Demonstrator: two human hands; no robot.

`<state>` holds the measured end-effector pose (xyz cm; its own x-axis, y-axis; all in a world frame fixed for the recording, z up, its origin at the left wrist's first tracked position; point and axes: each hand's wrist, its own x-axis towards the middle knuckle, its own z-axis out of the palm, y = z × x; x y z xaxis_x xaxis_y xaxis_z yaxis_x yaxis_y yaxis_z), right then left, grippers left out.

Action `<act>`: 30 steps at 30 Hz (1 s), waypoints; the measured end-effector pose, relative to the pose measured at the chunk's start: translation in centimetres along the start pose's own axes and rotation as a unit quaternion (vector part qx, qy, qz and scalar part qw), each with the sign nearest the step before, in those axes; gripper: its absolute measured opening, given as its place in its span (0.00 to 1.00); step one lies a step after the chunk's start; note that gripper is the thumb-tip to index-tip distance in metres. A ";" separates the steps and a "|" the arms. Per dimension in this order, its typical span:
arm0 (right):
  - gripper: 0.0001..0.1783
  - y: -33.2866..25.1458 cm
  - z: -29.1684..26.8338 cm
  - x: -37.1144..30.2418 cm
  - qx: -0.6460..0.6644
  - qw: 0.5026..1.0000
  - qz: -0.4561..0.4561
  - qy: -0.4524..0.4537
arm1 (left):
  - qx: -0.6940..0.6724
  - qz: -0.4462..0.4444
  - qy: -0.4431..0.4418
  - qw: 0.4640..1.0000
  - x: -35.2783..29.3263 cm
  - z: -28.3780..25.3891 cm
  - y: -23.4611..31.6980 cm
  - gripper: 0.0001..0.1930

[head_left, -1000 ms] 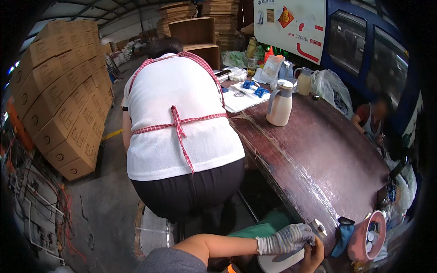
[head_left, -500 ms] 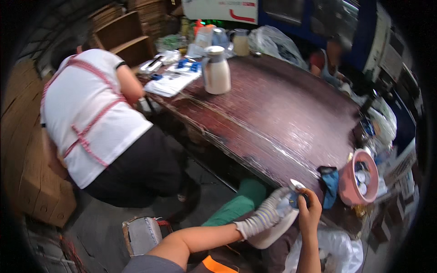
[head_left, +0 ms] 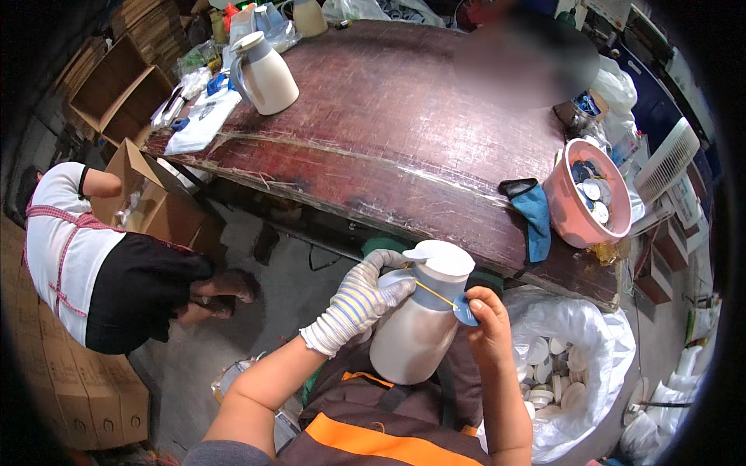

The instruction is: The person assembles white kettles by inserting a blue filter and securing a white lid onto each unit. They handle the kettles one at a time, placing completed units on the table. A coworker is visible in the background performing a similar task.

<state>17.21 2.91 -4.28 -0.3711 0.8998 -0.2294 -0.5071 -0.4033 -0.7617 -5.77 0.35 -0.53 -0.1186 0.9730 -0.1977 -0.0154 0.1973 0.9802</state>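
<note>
A white vacuum jug (head_left: 420, 326) with a grey neck and white lid stands slightly tilted on my lap. My left hand (head_left: 361, 299), in a striped knit glove, is closed around the jug's handle near the lid. Bare, my right hand (head_left: 489, 322) pinches a round blue tag (head_left: 465, 309) beside the jug's neck. A thin yellow cord (head_left: 435, 292) runs from the tag across the neck, stretched straight toward the gloved fingers. Where the cord ends on the glove side is hidden.
The dark red table (head_left: 373, 132) carries another jug (head_left: 266, 76), a blue cloth (head_left: 536, 221) and a pink basin (head_left: 579, 210) of round tags. A white sack (head_left: 598, 388) of lids stands at my right. At left, a co-worker (head_left: 85, 241) bends by an open carton (head_left: 151, 190).
My view has shifted, and the jug's whole body now shows. My right hand has moved apart from the gloved hand, with the tag. The co-worker now bends at the carton.
</note>
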 end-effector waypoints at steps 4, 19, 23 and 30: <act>0.07 0.0 -0.3 -1.2 0.149 0.988 0.035 -0.001 | 0.168 -0.003 -0.001 0.986 -0.7 0.5 3.7 0.19; 0.04 0.5 -0.7 -3.2 0.121 0.991 0.033 -0.049 | -0.064 -0.035 -0.041 0.997 -2.8 -0.9 0.4 0.24; 0.08 -0.4 0.3 -2.0 0.195 0.973 0.039 -0.116 | -0.090 -0.051 0.012 0.995 -5.0 -2.6 5.0 0.23; 0.16 0.4 -0.3 -0.7 0.162 0.975 0.057 -0.138 | -0.055 0.279 0.256 0.924 -0.7 -11.3 9.2 0.20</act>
<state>17.52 2.12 -4.59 -0.6114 0.7855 -0.0956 -0.6537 -0.5694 -0.4984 -17.09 0.16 8.69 -0.5913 0.7307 0.3412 0.0931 -0.3583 0.9289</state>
